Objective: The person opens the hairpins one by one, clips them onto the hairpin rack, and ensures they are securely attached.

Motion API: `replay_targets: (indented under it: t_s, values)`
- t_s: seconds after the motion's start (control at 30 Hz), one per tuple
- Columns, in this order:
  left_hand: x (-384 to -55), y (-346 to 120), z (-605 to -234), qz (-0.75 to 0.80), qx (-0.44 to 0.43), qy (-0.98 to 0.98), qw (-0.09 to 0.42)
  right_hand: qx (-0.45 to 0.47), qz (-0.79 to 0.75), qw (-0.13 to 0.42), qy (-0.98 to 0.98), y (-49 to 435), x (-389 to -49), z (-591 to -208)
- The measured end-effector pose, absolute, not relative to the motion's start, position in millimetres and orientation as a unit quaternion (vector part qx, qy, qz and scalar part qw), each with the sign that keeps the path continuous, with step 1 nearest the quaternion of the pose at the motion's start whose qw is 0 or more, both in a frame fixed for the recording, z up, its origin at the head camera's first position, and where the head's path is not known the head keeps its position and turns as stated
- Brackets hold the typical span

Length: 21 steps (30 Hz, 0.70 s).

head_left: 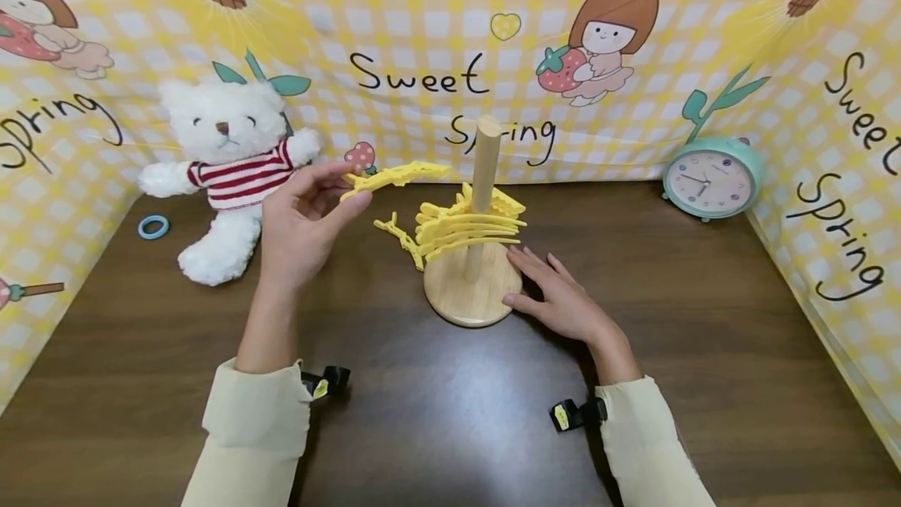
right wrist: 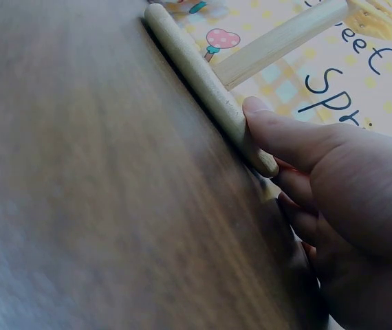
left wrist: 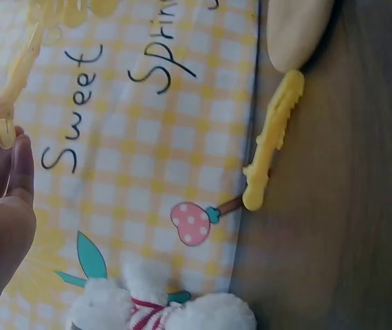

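My left hand (head_left: 303, 217) pinches a yellow alligator hair clip (head_left: 404, 174) by its rear end between thumb and fingers, its tip towards the wooden post (head_left: 487, 167). Several similar yellow clips (head_left: 468, 235) are stacked around the post partway up, above its round wooden base (head_left: 472, 300). Another yellow clip (left wrist: 271, 144) lies on the table just left of the base. My right hand (right wrist: 361, 185) holds the right edge of the base, thumb on the rim and fingers beside it.
A white teddy bear (head_left: 228, 131) in a striped shirt sits at the back left, with a blue ring (head_left: 153, 227) beside it. A mint alarm clock (head_left: 711, 178) stands at the back right. Yellow checked cloth (head_left: 415, 14) encloses the dark wooden table (head_left: 422, 421) at the back and sides.
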State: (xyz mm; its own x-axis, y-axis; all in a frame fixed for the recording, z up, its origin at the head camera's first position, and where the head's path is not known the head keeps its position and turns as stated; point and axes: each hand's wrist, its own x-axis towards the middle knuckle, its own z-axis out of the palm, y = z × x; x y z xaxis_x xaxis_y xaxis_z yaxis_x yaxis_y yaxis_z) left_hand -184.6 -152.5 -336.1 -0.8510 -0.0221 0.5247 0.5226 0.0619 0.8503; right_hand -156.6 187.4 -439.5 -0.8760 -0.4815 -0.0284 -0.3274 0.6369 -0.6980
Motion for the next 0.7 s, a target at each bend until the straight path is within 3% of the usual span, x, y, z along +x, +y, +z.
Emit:
replay_targets:
  t_s: [0.3,0.7]
  values:
    - [-180,-140,-330,-0.672,-0.259,-0.653,0.235,-0.222,-0.366,0.109,0.897,190,-156,-438]
    - [-174,-136,-329,-0.673,-0.249,-0.643,0.270,-0.227,-0.364,0.109,0.897,187,-157,-440]
